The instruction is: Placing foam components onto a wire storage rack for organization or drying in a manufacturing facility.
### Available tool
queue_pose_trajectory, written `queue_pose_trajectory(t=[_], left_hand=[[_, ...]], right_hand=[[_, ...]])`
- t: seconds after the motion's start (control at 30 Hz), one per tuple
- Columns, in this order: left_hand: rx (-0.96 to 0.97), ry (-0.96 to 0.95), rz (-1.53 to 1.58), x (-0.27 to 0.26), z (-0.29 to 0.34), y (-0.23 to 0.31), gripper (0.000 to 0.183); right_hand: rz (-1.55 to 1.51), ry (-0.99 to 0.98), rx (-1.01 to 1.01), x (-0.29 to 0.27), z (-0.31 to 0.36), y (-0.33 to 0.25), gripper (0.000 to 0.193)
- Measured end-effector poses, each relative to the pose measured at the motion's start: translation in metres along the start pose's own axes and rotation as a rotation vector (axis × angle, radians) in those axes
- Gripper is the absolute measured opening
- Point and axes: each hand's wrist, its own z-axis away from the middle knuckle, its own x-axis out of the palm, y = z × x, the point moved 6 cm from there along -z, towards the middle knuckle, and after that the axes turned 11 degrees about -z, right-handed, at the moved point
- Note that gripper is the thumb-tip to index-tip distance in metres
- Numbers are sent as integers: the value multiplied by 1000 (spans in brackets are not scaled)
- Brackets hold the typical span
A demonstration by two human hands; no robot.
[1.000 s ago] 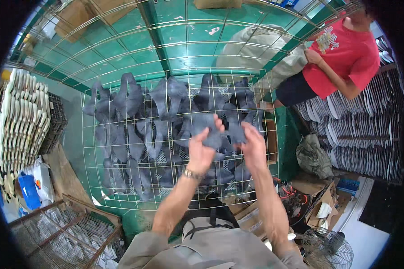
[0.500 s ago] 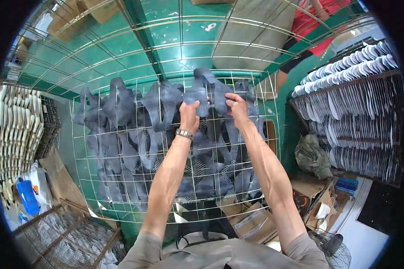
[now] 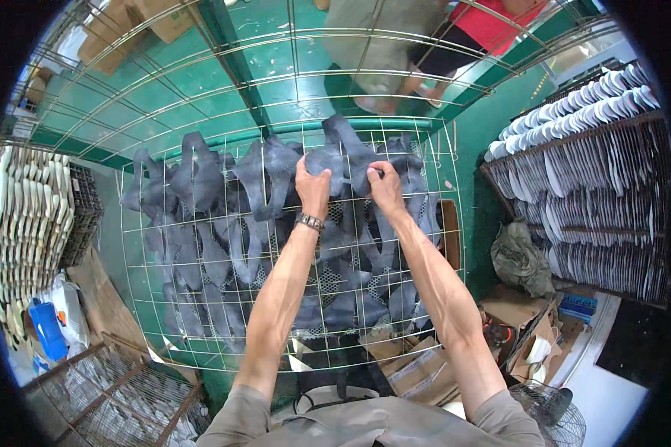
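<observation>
A dark grey, flexible cut-out piece (image 3: pixel 341 138) with curved edges lies over the upper wires of a wire rack (image 3: pixel 186 343). My left hand (image 3: pixel 313 195) is closed on its left part, thumb in front and the other fingers partly hidden. At its right edge my right hand (image 3: pixel 386 190) pinches the same piece between thumb and bent forefinger. A similar grey piece (image 3: pixel 267 167) hangs just left of my left hand, and several more lie across the rack in rows. Perforated mesh (image 3: pixel 328 279) shows between them.
Left stands a stack of pale, narrow shapes (image 3: pixel 30 216); right, a rack of thin white-grey pieces (image 3: pixel 589 186). Cardboard (image 3: pixel 417 369) lies below the wire rack, a wire cage (image 3: pixel 119 395) at lower left. Beyond the upper wires, a person in red (image 3: pixel 492 26) is passing.
My right hand has shifted slightly down and left along the piece, its fingers more curled. My left hand stays nearly in place. The person beyond the wires has moved left.
</observation>
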Motion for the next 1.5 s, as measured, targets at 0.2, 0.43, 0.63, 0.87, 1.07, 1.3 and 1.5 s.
queue_pose_trajectory(t=[0.2, 0.43, 0.63, 0.87, 1.07, 1.3, 1.5], left_hand=[[116, 24, -177, 19, 22, 26, 64], [132, 24, -198, 8, 29, 33, 74], [81, -199, -540, -5, 51, 59, 77], [536, -45, -757, -2, 27, 87, 35], [389, -44, -942, 17, -134, 58, 36], [136, -214, -885, 53, -121, 56, 31], [369, -53, -986, 91, -91, 103, 29]], right_hand=[[127, -14, -333, -33, 7, -16, 49], [248, 53, -357, -35, 51, -15, 59], [-87, 51, -248, -70, 153, -3, 56], [-304, 215, 32, -136, 310, 60, 47], [-512, 368, 187, -150, 407, 105, 43], [-435, 531, 316, -170, 451, 147, 41], [-473, 526, 319, -171, 453, 156, 40]])
